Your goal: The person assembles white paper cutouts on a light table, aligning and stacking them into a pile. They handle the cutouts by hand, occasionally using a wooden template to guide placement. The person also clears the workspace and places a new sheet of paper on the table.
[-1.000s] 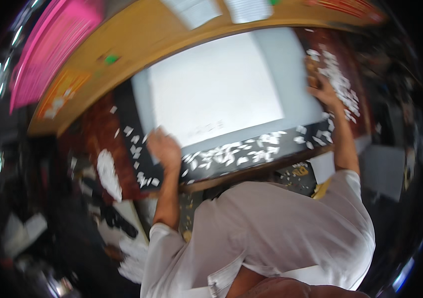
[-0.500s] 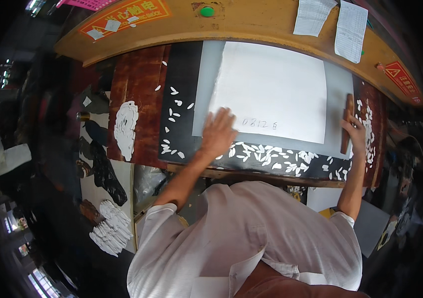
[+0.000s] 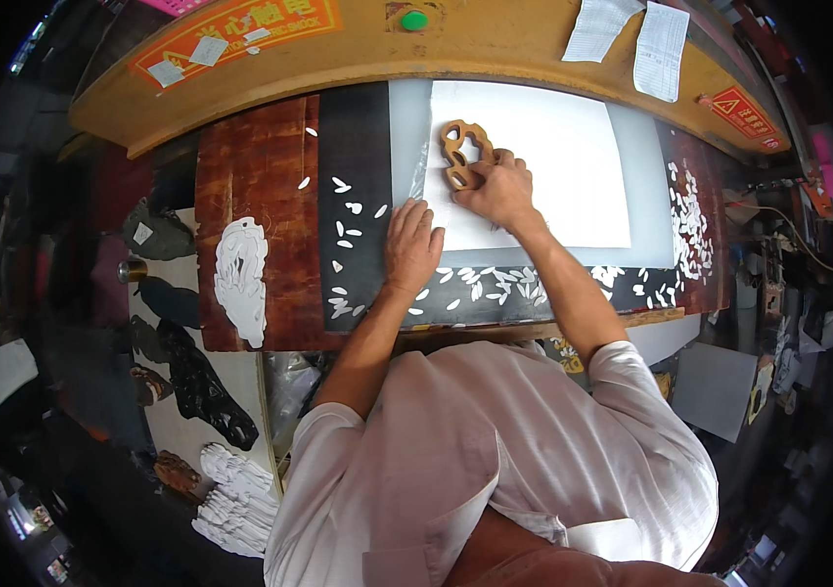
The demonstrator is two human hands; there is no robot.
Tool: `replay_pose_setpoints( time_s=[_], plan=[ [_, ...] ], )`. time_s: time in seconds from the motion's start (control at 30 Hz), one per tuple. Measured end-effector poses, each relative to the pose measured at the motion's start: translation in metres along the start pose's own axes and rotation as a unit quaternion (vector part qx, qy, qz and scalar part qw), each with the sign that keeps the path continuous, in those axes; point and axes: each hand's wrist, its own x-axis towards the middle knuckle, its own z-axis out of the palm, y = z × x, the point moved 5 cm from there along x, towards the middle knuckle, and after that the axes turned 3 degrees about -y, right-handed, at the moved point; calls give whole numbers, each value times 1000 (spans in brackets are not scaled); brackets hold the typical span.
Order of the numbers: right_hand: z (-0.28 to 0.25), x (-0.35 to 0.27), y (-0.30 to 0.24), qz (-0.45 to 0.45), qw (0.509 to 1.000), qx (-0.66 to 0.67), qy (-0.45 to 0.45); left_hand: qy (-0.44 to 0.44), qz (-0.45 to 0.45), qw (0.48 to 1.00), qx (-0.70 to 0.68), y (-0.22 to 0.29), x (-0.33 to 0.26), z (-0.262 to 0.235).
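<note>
On the left part of a white sheet (image 3: 573, 147) lies a brown cutting die (image 3: 452, 154), a looped band with openings through it. My right hand (image 3: 502, 192) grips its near end, thumb and fingers closed around the wall. My left hand (image 3: 413, 245) rests flat with fingers extended at the sheet's near left edge, where a clear film edge shows. Beneath the sheet is a pale grey board (image 3: 649, 186) on a black mat (image 3: 353, 137). Small white oval pieces (image 3: 499, 287) are scattered along the mat's near side. My right hand and forearm hide part of the sheet.
A yellow machine beam (image 3: 495, 54) with a green button (image 3: 414, 21) spans the far side. Stacked white cut pieces (image 3: 241, 279) sit on the red-brown wooden table (image 3: 284, 127) at left. More white pieces (image 3: 235, 499) lie lower left, near a black plastic bag (image 3: 203, 386).
My right hand has brought the cutting die from the board's right side leftward onto the sheet, with its looped outline now showing. My left hand stays near the sheet's left edge, shifted slightly.
</note>
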Motion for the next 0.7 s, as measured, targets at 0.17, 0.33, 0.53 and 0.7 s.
replay_pose_setpoints(
  time_s=[0.17, 0.33, 0.53, 0.7],
  plan=[
    [29, -9, -22, 48, 999, 10, 18, 11, 2, 1000, -13, -3, -3, -5],
    [35, -2, -17, 42, 999, 22, -2, 3, -6, 1000, -1, -8, 0, 0],
    [38, 12, -10, 65, 996, 21, -62, 11, -9, 1000, 6, -12, 7, 7],
    [40, 15, -12, 44, 998, 27, -36, 6, -21, 1000, 16, -15, 11, 8]
  ],
)
